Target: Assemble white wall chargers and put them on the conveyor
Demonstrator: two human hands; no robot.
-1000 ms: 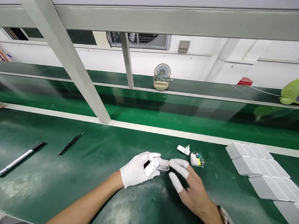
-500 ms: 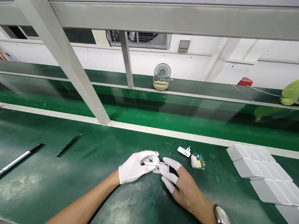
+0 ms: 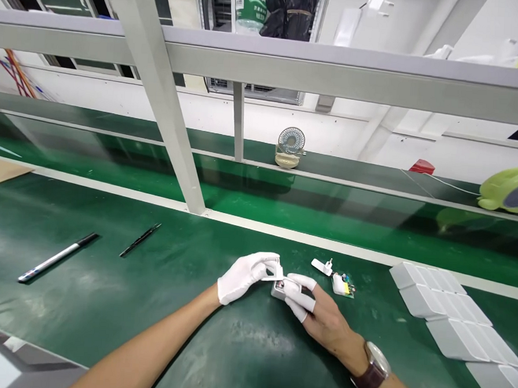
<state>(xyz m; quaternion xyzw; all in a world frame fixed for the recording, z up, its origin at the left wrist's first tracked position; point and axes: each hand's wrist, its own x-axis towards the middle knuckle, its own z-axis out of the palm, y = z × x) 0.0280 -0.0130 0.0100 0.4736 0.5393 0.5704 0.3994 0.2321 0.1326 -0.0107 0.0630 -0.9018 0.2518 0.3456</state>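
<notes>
From where I'm standing, abt midway I'd say: the charger housing (image 3: 279,292) is open at its L end, w/ some innards showing there, and the white plug cover (image 3: 275,271) isn't seated, just tilted up at that opening. Left hand (image 3: 247,279), in a white glove, pinches the cover btwn thumb & fingers; right hand (image 3: 322,316), finger cots on, has its fingertips closed round the housing's R end, just over the bench (image 3: 208,342). Closing-up looks undone; can't tell if wires join cover & housing.

Just beyond, a 2nd plug cover (image 3: 322,267) lies next to a bare circuit board (image 3: 345,286), also uncased. Materials: smooth white plastic covers, flat w/ a raised plug; board bumpy w/ small comps and a yellow patch; bench top dark green, scuffed, glossy. Off R, pale boxy plastic bins (image 3: 416,300), slant-sided, in rows.
</notes>
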